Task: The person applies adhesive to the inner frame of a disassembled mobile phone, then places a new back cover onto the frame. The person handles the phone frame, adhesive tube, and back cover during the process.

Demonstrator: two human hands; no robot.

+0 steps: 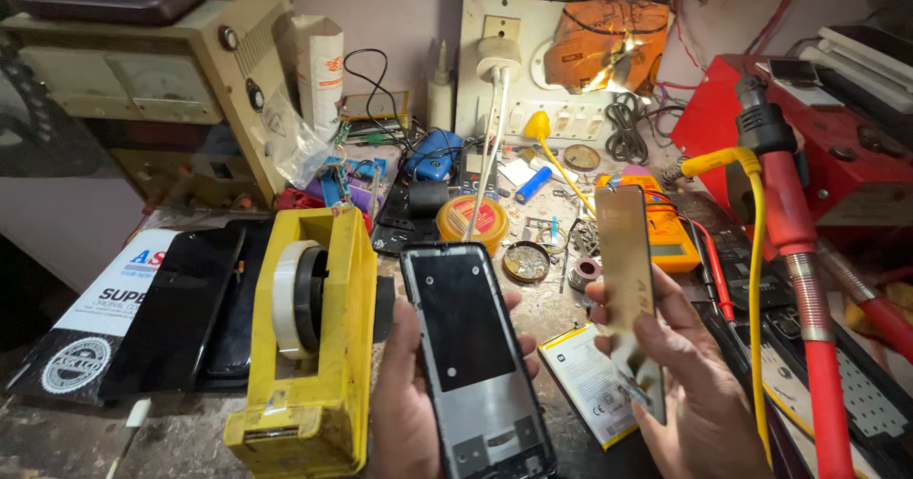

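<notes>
The left hand (404, 408) comes up from the bottom edge with its palm under an opened phone frame (475, 360), a long rounded rectangle of grey metal with a matt black sheet stuck over its upper half and small cut-outs near the bottom. The thumb lies along the frame's left edge and the fingertips curl round the right edge, so the hand is closed on it and holds it nearly flat, its top end pointing away.

The right hand (699, 384) holds a thin, glossy panel (628, 298), brownish and mirror-like, upright and tilted a little. The thumb presses its near face and the fingers wrap behind its lower half, closed firmly on it. The two pieces are near each other but apart.

Just left of the frame stands a chunky yellow plastic tape dispenser (314, 346) with a pale roll on a black hub. A flat battery (590, 384) with a yellow edge lies on the gritty bench between the hands. A red and yellow cable (794, 251) runs down the right side
</notes>
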